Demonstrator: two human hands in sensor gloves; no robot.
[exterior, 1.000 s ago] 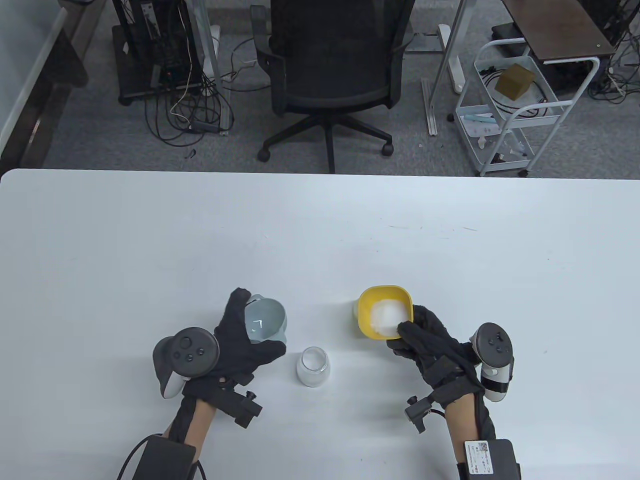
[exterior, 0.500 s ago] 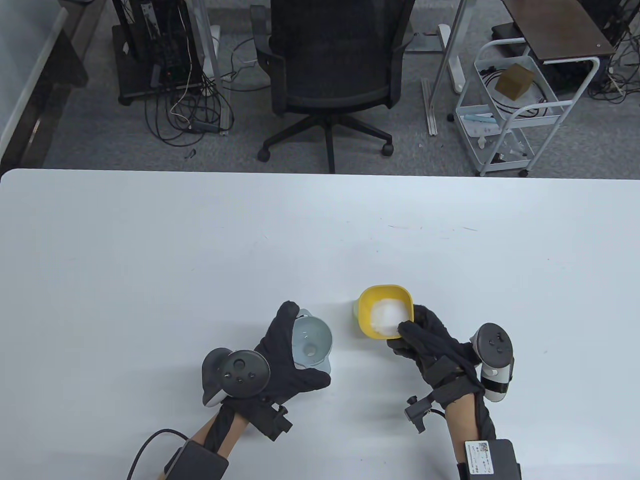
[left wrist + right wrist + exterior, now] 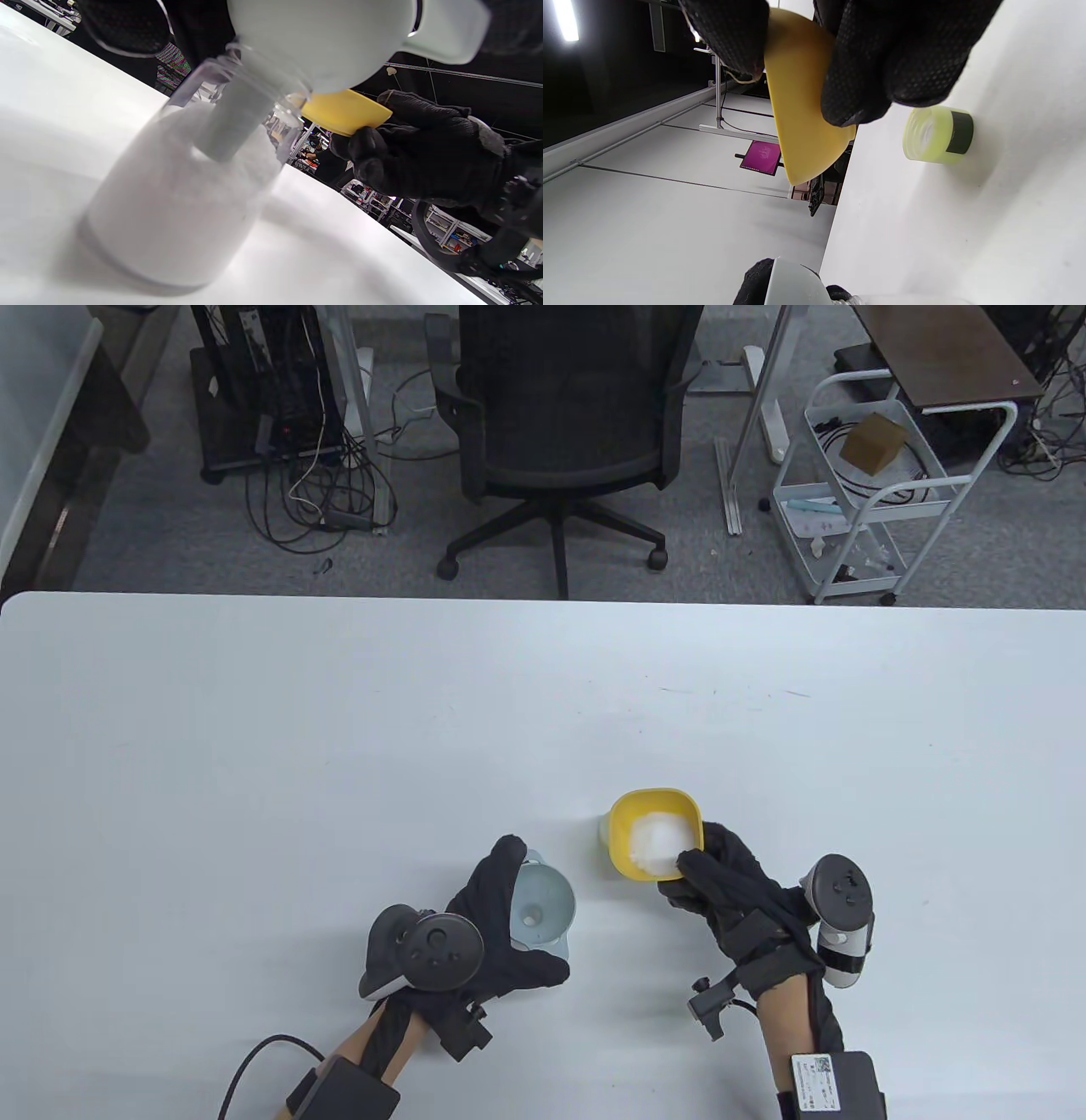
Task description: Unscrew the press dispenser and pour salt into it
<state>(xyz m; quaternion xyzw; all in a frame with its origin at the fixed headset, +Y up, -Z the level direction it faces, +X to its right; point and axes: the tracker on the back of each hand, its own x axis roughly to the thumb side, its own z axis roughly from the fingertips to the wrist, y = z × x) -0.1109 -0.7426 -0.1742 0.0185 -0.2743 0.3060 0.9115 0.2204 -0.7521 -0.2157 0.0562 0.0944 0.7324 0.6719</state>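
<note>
My left hand (image 3: 501, 933) held a pale grey plastic funnel (image 3: 540, 903), its spout set down in the neck of the clear glass dispenser jar (image 3: 182, 203) standing on the white table (image 3: 339, 729). Beyond it, my right hand (image 3: 730, 891) gripped a yellow plastic bowl (image 3: 653, 831) of white salt (image 3: 657, 841), held above the table, near the translucent green screw cap (image 3: 937, 134) lying there.

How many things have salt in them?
2. The yellow bowl held up by the right hand, and the clear bottle standing on the table under the funnel the left hand holds.
</note>
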